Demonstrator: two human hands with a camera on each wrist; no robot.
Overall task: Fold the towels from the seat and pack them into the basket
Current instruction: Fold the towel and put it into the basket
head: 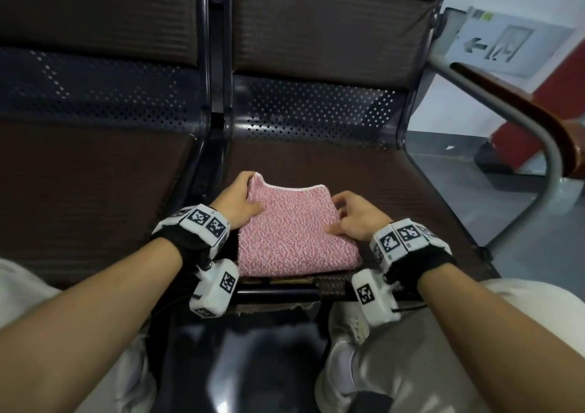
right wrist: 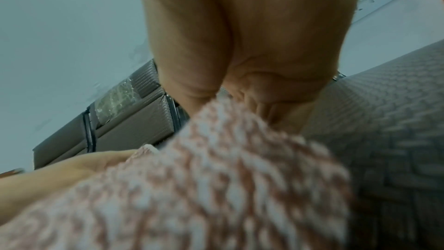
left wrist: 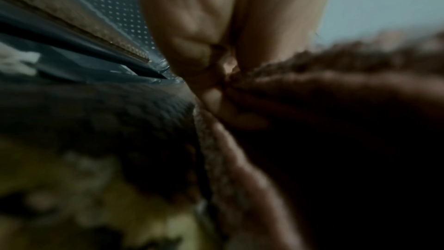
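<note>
Brown padded seats (head: 364, 172) in a row fill the view, with a white wall and a sign behind them. A pink and white towel (head: 294, 232) is laid on the right seat, close to its front edge, already folded small. Its far left corner is pinched and lifted a little by the left hand (head: 239, 202), with the thumb curled on top. Its right edge is gripped by the right hand (head: 356, 216), with the fingers bent round the cloth; this is shown close up in the right wrist view (right wrist: 252, 64). No basket can be seen in any view.

The step looks like one more fold, or a tidy of the edges. For a neat fold, the white hem at the back should be lined up with the near edge, and both sides should be moved together so the layers are not slid apart. The cloth is thick and fluffy, so it should be pressed flat after.

Little room is left in front, because the towel is almost at the seat's lip, and it could be dropped there. More room is found toward the backrest. A metal armrest (head: 538, 127) stands to the right, well apart from the towel.
</note>
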